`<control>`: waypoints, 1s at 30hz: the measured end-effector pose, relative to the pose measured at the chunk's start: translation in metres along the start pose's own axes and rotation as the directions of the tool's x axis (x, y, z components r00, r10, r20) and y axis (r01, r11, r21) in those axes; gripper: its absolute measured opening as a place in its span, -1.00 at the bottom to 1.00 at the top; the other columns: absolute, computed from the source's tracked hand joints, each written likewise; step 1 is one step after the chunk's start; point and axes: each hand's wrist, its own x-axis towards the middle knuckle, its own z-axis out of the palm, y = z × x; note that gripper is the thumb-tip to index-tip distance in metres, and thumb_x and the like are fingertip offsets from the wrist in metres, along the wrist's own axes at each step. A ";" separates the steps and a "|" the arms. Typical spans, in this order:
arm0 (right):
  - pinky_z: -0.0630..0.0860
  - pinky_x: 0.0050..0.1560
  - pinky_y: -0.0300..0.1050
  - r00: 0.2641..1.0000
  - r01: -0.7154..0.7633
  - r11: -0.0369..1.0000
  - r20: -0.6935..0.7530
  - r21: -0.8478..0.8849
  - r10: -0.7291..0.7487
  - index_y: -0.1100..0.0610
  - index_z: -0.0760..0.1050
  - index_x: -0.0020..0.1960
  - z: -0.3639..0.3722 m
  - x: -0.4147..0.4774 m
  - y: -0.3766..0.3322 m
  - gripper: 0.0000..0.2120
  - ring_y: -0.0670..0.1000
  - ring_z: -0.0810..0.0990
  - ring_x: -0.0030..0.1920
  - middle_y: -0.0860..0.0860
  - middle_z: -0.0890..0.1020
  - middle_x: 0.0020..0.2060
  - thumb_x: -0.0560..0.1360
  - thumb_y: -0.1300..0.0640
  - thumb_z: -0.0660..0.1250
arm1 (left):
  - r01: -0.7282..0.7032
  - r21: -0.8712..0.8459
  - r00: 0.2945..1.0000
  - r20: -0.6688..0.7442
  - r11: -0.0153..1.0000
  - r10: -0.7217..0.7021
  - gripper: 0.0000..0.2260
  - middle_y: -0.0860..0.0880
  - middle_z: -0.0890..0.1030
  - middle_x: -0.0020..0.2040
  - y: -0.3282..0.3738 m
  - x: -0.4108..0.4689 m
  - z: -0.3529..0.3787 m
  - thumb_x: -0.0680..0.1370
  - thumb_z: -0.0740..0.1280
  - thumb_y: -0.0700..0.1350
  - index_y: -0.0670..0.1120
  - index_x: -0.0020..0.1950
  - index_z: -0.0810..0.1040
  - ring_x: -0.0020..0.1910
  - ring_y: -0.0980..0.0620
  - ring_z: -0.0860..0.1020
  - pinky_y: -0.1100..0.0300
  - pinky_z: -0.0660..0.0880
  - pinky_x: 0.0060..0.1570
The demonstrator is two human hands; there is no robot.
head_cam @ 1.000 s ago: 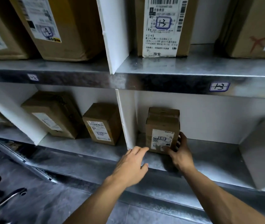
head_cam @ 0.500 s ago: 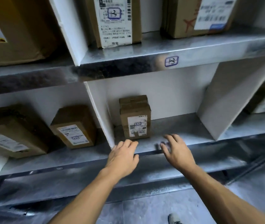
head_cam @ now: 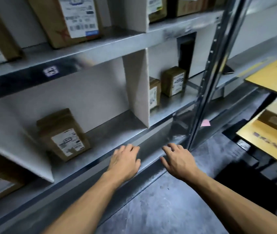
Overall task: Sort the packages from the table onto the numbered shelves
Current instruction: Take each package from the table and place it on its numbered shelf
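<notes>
Withdrawn from the small brown cardboard box with a white label (head_cam: 63,135) are both hands | left hand (head_cam: 125,162) and right hand (head_cam: 179,160) are held spread and empty over the grey metal shelf edge (head_cam: 151,146) | box is left standing in its compartment | placement judged done; yellow-brown packages (head_cam: 269,144) at right are judged next.
</notes>
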 end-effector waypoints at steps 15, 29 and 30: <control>0.47 0.11 0.05 0.845 -0.530 0.831 -0.028 -0.171 0.534 0.00 0.39 0.33 -0.085 -0.200 0.305 -0.55 0.16 0.51 0.24 0.06 0.50 0.26 0.57 -0.24 0.11 | -0.541 0.064 0.840 -0.007 0.839 0.542 -0.58 0.00 0.50 0.23 0.357 0.115 0.022 0.53 0.17 0.12 0.02 0.35 0.41 0.17 -0.11 0.46 -0.01 0.41 0.11; 0.46 0.11 0.03 0.600 -0.795 0.589 -0.040 -0.146 0.799 0.00 0.36 0.39 -0.101 -0.254 0.433 -0.54 0.14 0.48 0.27 0.04 0.48 0.29 0.60 -0.23 0.10 | -0.819 0.099 0.572 0.059 0.566 0.818 -0.50 0.00 0.46 0.31 0.542 0.198 0.039 0.54 0.15 0.21 0.05 0.43 0.31 0.27 -0.08 0.41 0.00 0.34 0.24; 0.45 0.12 0.04 0.585 -0.806 0.575 -0.040 -0.141 0.810 -0.01 0.36 0.39 -0.102 -0.250 0.445 -0.54 0.14 0.48 0.27 0.04 0.47 0.29 0.60 -0.23 0.10 | -0.830 0.097 0.557 0.066 0.550 0.828 -0.50 0.00 0.46 0.31 0.552 0.209 0.040 0.54 0.15 0.22 0.05 0.43 0.32 0.27 -0.07 0.40 0.00 0.34 0.24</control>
